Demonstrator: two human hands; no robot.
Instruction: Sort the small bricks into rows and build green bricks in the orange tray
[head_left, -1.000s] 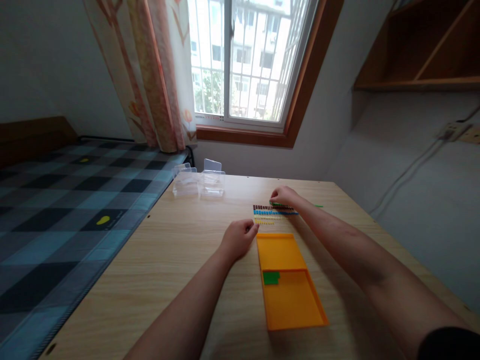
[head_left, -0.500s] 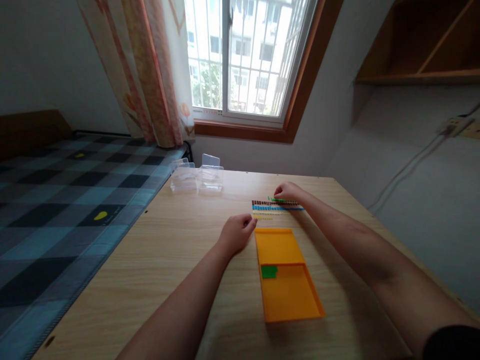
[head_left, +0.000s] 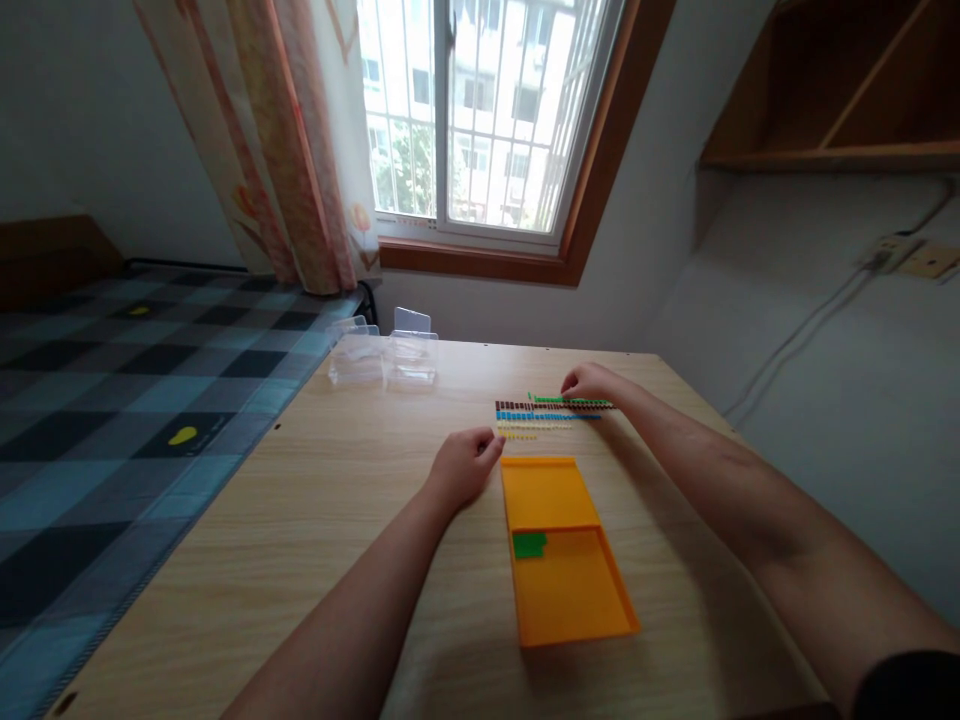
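Note:
Rows of small coloured pieces lie on the table in front of me: a green row (head_left: 551,399) farthest off, then dark brown pieces (head_left: 514,405), blue pieces (head_left: 514,415), pale pieces (head_left: 536,426) and a short yellow row (head_left: 519,436). My right hand (head_left: 589,381) reaches over the green row with its fingers pinched down on it; what is between the fingertips is hidden. Curled closed, my left hand (head_left: 469,465) rests beside the near left end of the rows; its inside cannot be seen. Nearer to me lies an opened orange case (head_left: 577,600) with a green block (head_left: 529,544) in its near half.
Clear plastic boxes with raised lids (head_left: 412,355) stand at the table's far left corner. A bed with a checked cover (head_left: 225,370) adjoins the table's left side. Window and curtain (head_left: 277,150) are beyond; a wall shelf (head_left: 825,150) hangs at the right.
My right hand has slid to the right along the green row, uncovering more of its left part. My left hand stays by the yellow pieces. The view has turned slightly right.

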